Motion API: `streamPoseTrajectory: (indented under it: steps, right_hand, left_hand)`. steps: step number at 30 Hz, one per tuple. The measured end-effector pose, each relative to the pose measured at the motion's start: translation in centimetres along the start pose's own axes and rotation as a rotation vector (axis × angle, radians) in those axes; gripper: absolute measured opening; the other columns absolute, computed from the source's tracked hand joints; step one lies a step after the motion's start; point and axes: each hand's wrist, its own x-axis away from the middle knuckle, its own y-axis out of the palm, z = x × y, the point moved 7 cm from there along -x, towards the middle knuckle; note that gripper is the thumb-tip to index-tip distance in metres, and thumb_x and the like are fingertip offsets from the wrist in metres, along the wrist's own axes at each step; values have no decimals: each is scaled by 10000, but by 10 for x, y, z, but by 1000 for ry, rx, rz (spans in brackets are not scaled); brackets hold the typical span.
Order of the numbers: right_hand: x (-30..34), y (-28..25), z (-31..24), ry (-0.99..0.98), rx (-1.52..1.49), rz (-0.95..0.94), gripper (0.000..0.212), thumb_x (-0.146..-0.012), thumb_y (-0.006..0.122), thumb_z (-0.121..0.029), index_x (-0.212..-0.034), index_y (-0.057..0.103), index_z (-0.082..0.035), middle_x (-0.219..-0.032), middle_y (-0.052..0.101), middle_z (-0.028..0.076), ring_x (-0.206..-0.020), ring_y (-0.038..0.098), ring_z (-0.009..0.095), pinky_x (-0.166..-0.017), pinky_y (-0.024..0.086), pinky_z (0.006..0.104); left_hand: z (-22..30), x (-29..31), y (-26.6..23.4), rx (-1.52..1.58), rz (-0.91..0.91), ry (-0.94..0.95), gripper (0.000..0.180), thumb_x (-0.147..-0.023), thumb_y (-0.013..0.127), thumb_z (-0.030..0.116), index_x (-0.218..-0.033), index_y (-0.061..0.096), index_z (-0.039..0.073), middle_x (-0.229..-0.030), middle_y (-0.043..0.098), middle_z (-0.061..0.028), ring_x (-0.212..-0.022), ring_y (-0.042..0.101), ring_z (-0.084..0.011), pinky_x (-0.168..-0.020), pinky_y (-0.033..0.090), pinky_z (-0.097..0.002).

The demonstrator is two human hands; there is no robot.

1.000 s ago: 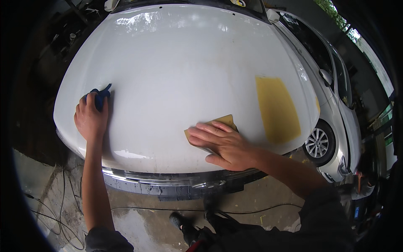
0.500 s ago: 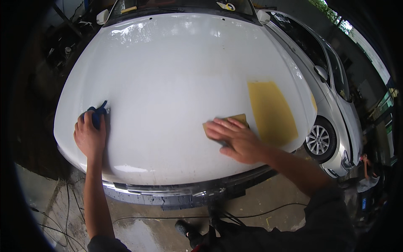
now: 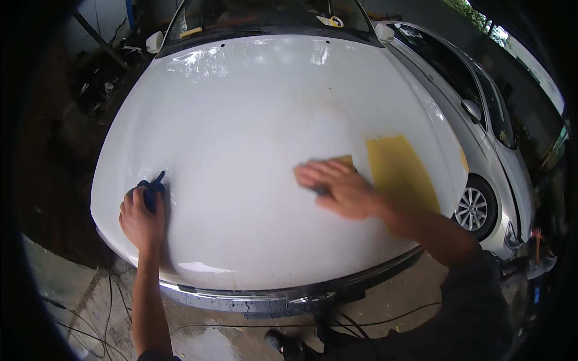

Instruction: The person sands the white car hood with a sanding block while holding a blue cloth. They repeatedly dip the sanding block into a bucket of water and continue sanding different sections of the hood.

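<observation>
Apparently rubbing step in hand on white car hood (image 3: 253, 132). Right hand (image 3: 337, 185), blurred, lies spread over tan abrasive sheet (image 3: 347, 160), pressed to hood's right half, just left of yellow patch (image 3: 402, 162). Left hand (image 3: 142, 222) curls around blue object with narrow tip (image 3: 155, 191), perhaps squeeze bottle, at hood's near left. Next stroke likely calls for sheet flat, pressure even; wetness beneath sheet cannot be told.

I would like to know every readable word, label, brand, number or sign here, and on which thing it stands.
No text can be read.
White hood, blue thing in the left hand: no writing visible.
Yellow-and-white thing at the windshield: too small.
Blue patch at far right: too blurred.
</observation>
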Motion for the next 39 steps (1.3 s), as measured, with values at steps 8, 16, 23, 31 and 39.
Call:
streamPoseTrajectory:
  steps: [8,16,23,31,39]
  right_hand:
    - [-100,-49,134,351,102,304,527,-1102,370,-488,-1481,505,-148,-1575,478,56,-1523,370,247,-1256,265,449]
    - [-23,-3,20,57,56,-6,590,-1119,397,-424,-1621,396,-115,-1739,257,37,-1624,198,250,-1330,166,443]
    - [-128,-72,181,447,153,343,558,-1109,389,-457,-1529,470,-100,-1620,452,59,-1534,356,268,-1250,279,464]
    - [-118,-15,75,140,11,50,597,-1122,333,-472,-1604,401,-125,-1714,320,36,-1615,223,250,-1322,169,441]
    - [-169,-55,169,359,91,171,620,-1113,343,-493,-1590,433,-107,-1717,335,45,-1600,264,238,-1288,227,452]
  left_hand:
    - [29,-4,11,93,1,28,336,-883,784,319,-1149,683,140,-1120,692,-96,-1051,666,-344,-910,531,-478]
    - [-3,-1,2,10,-10,-26,318,-880,788,313,-1122,686,135,-1117,693,-90,-1068,664,-337,-932,526,-473]
    - [35,-15,19,152,-7,-13,317,-847,809,289,-1088,679,128,-1111,690,-109,-1067,660,-357,-923,521,-485]
    - [-6,-4,4,16,-60,-38,339,-857,801,287,-1115,680,105,-1150,694,-131,-1081,654,-374,-937,516,-495]
    - [26,-15,19,93,-48,11,326,-854,800,254,-1117,669,113,-1152,684,-124,-1065,655,-374,-917,511,-491]
